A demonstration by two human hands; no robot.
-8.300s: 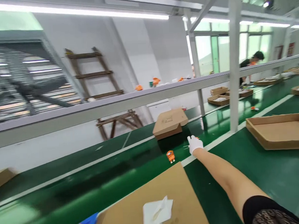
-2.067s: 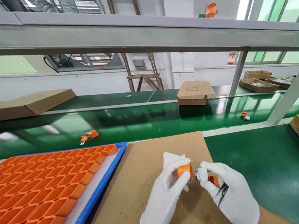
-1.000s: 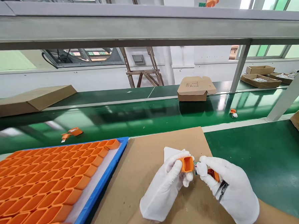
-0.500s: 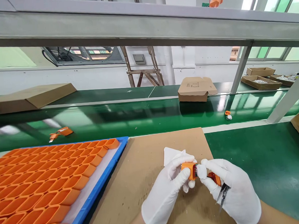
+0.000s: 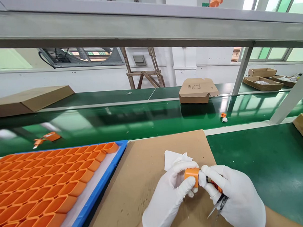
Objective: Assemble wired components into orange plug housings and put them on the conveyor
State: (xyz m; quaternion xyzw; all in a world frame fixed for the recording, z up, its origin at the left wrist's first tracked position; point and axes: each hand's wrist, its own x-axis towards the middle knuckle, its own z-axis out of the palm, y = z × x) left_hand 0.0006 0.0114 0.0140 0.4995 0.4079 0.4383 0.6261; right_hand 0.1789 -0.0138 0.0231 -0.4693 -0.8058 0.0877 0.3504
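My left hand (image 5: 171, 193), in a white glove, is closed on a small orange plastic housing (image 5: 192, 175), thumb in front and fingers behind. My gloved right hand (image 5: 234, 194) meets it from the right, its fingertips pressed against the housing's open end. Within that right hand lie a pair of metal tweezers (image 5: 218, 204), tips pointing down and left, and a second orange part (image 5: 216, 185) partly hidden by the fingers. What the right fingertips press on is covered. A crumpled white cloth or paper (image 5: 172, 158) lies just behind the left hand. Both hands are above a cardboard sheet (image 5: 141, 168).
On the left stands a blue-edged tray (image 5: 104, 187) with rows of orange housings (image 5: 51, 193). Behind runs a green conveyor belt (image 5: 141, 119) carrying linked orange parts (image 5: 47, 138) and a smaller orange-and-white part (image 5: 224, 117). A cardboard box (image 5: 197, 90) and metal frame (image 5: 243, 68) stand beyond.
The housing has turned in my left hand, so its dark inside no longer shows. My right fingers have shifted against it, and the tweezers swing further left. Parts on the belt have moved left.
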